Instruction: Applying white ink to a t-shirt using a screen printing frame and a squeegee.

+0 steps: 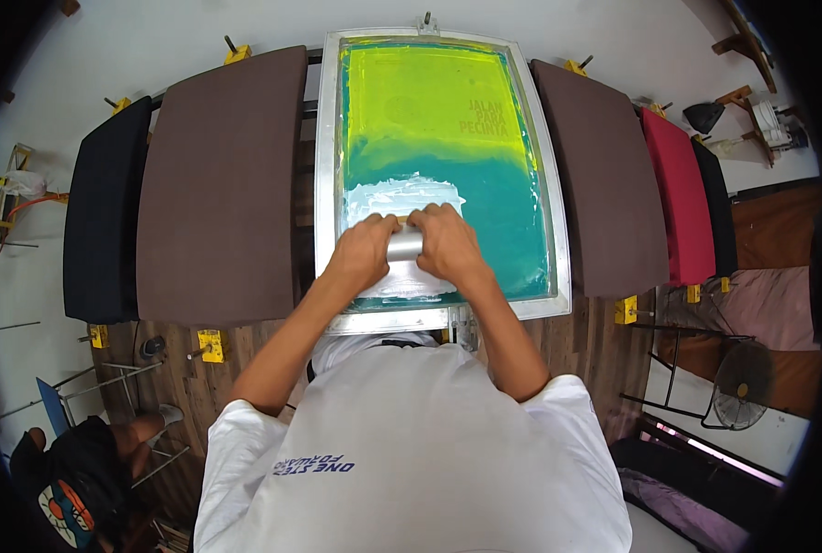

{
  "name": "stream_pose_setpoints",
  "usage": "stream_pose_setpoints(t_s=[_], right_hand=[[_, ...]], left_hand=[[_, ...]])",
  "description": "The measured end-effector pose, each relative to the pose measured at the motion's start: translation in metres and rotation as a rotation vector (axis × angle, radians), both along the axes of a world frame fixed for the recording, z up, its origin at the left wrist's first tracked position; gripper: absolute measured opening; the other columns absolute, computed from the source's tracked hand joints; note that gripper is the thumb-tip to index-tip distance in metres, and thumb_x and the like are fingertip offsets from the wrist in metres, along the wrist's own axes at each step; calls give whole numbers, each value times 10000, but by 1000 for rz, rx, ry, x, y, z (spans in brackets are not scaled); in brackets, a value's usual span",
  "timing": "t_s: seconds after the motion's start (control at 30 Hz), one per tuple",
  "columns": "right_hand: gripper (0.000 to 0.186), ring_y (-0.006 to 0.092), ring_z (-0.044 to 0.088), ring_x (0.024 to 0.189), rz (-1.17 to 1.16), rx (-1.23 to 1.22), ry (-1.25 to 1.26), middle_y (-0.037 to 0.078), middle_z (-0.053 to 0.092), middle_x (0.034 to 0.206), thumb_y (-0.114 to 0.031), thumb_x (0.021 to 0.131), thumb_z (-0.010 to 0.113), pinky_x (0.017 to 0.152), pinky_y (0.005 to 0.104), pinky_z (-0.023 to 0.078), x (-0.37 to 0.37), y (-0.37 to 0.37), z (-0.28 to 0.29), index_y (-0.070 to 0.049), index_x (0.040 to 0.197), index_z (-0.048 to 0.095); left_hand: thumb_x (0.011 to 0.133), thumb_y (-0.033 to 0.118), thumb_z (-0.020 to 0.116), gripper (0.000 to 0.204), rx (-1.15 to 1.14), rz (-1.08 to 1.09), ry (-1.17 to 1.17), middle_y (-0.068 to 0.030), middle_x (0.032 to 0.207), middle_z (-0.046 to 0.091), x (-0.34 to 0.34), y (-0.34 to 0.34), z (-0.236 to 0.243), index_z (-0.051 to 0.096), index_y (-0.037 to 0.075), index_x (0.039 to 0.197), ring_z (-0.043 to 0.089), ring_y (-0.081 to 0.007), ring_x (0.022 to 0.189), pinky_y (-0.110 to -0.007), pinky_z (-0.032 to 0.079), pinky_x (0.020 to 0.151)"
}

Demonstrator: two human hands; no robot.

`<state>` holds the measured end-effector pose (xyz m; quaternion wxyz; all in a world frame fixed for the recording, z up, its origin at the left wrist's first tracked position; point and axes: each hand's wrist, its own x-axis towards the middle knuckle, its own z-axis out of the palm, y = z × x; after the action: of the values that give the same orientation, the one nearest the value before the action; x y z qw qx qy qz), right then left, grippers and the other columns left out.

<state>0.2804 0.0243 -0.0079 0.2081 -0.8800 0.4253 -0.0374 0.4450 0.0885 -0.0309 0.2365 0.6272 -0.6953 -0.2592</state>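
Both of my hands grip a silver metal squeegee (pixel 405 246) side by side. My left hand (pixel 363 252) is closed round its left part, my right hand (pixel 447 243) round its right. Beneath it lies a screen-printing frame (pixel 559 249) with an aluminium rim. Its mesh is yellow-green in the far part (pixel 411 83) and teal in the near part (pixel 508 226), with faint lettering at the far right. Thick white ink (pixel 397 194) is spread just beyond the squeegee, and more white smears show on its near side. The squeegee's blade edge is hidden.
Brown fabric-covered boards flank the frame at left (pixel 222 184) and right (pixel 604 184). Farther out are black boards (pixel 106 212) and a red one (pixel 678 198). Yellow brackets (pixel 211 347) edge the boards. A fan (pixel 743 385) stands at the right; another person (pixel 79 479) is at lower left.
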Motion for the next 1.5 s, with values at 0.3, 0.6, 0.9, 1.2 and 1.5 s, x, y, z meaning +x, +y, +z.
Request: stream_pose_setpoints(t_s=[0.3, 0.6, 0.9, 1.2, 1.5], right_hand=[[401, 334, 579, 948, -4, 147, 3, 123, 632, 973, 0, 619, 700, 807, 435, 518, -33, 79, 14, -54, 1016, 672], [304, 350, 588, 942, -7, 52, 2, 126, 629, 960, 20, 678, 661, 784, 450, 525, -12, 11, 13, -83, 964, 651], [481, 347, 537, 1053, 104, 103, 44, 151, 551, 1114, 27, 630, 695, 727, 434, 519, -42, 90, 17, -33, 1097, 604], [329, 351, 590, 925, 53, -43, -9, 117, 633, 954, 15, 681, 668, 769, 456, 527, -8, 4, 13, -76, 996, 642], [482, 344, 529, 1021, 103, 71, -7, 129, 564, 1103, 48, 612, 676, 783, 445, 519, -45, 95, 7, -64, 1075, 605]], left_hand=[[650, -73, 676, 455, 170, -102, 66, -178, 1029, 636, -21, 74, 31, 606, 24, 1089, 649, -385, 886, -473, 552, 756], [689, -110, 609, 370, -28, 0, 50, -208, 952, 676, -7, 4, 16, 653, 8, 1037, 649, -402, 871, -475, 536, 762], [696, -88, 626, 473, 79, -115, 36, -201, 1181, 615, -28, 91, 32, 610, 7, 1159, 612, -370, 1060, -439, 487, 867], [676, -129, 580, 364, -142, 14, 104, -212, 949, 686, -5, 9, 16, 675, -6, 1005, 659, -389, 881, -468, 519, 804], [641, -92, 630, 591, -41, -81, -97, -175, 1133, 626, -32, 96, 18, 569, 21, 1218, 608, -337, 1067, -467, 446, 880]])
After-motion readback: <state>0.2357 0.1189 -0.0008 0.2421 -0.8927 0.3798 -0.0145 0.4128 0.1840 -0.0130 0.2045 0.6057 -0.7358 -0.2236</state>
